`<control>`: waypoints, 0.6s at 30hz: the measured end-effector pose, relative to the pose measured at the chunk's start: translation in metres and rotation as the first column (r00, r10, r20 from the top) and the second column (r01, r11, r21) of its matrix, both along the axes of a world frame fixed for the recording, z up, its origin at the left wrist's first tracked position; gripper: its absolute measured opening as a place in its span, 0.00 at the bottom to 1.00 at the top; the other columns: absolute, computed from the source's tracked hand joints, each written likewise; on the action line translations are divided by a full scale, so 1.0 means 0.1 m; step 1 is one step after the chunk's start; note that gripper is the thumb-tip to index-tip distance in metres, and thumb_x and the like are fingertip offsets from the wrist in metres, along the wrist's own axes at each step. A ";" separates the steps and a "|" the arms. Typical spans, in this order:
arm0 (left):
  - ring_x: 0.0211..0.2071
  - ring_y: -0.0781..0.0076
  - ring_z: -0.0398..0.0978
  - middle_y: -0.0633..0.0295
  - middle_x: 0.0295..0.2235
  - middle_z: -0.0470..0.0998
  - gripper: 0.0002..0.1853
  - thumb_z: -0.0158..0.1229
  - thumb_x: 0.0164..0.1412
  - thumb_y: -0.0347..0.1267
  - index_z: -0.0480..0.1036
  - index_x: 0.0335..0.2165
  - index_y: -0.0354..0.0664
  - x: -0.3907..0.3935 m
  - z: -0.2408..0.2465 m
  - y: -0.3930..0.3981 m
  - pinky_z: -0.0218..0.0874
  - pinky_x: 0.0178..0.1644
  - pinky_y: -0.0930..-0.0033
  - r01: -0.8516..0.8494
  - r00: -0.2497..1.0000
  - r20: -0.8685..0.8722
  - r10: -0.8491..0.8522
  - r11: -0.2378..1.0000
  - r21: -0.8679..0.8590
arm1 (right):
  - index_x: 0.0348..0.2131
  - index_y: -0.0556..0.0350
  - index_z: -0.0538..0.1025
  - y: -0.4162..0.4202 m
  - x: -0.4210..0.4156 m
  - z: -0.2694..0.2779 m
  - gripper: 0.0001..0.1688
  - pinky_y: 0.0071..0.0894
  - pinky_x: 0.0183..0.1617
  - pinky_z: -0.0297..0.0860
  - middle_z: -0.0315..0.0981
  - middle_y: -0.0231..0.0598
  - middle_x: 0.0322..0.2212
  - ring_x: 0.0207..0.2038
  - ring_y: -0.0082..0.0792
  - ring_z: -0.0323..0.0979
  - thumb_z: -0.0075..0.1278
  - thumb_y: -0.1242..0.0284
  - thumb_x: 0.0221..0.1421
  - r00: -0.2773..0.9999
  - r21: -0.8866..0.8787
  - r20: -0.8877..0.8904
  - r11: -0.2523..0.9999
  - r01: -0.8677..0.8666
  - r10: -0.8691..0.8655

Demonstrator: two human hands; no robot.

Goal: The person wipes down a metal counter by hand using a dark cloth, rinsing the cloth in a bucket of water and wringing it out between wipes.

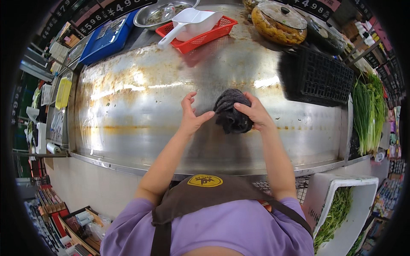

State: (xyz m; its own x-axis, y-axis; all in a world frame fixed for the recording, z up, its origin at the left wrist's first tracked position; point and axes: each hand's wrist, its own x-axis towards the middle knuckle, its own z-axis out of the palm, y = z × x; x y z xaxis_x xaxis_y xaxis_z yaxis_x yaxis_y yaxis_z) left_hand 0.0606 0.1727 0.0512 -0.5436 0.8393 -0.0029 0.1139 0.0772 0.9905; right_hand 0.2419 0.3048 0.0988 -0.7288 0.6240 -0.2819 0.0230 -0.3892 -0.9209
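Note:
A dark, bunched-up cloth (233, 112) is gripped in my right hand (258, 112), thumb on top, above a stainless steel counter (153, 140). My left hand (193, 115) is beside it, fingers spread and curled. Its thumb tip comes close to the cloth's left edge; whether they touch I cannot tell. Brown and yellowish stains mark the metal surface, with small green scraps scattered on it.
At the back, a white scoop (192, 24) lies in a red plastic basket (197, 40), near a metal bowl (147, 16) and a blue tray (109, 36). A black crate (326, 76) and green onions (368, 118) are on the right. Below stands a white foam box (358, 204) of greens.

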 end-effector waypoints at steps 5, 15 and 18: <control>0.59 0.59 0.46 0.56 0.56 0.50 0.58 0.73 0.32 0.39 0.44 0.57 0.47 -0.10 0.33 0.17 0.40 0.60 0.51 0.375 0.926 -0.121 -0.358 0.910 0.176 | 0.38 0.60 0.67 0.05 0.06 0.68 0.20 0.22 0.40 0.65 0.68 0.34 0.32 0.35 0.22 0.66 0.57 0.74 0.44 0.980 0.316 0.053 0.928 -0.200 0.193; 0.39 0.78 0.68 0.65 0.36 0.73 0.27 0.69 0.40 0.33 0.66 0.41 0.39 -0.34 1.03 0.40 0.58 0.46 0.74 0.569 0.823 -0.006 -0.568 0.823 0.013 | 0.35 0.61 0.69 0.28 -0.21 1.19 0.25 0.25 0.38 0.64 0.70 0.37 0.29 0.33 0.26 0.67 0.62 0.72 0.36 0.906 0.548 0.314 0.725 -0.417 0.284; 0.35 0.76 0.68 0.64 0.32 0.73 0.21 0.64 0.46 0.37 0.68 0.38 0.40 -0.57 1.07 0.36 0.59 0.41 0.73 0.608 0.757 -0.160 -0.633 0.773 -0.180 | 0.37 0.59 0.69 0.38 -0.23 0.96 0.29 0.27 0.39 0.64 0.70 0.37 0.29 0.34 0.28 0.67 0.64 0.73 0.32 0.853 0.494 0.424 0.712 -0.499 0.303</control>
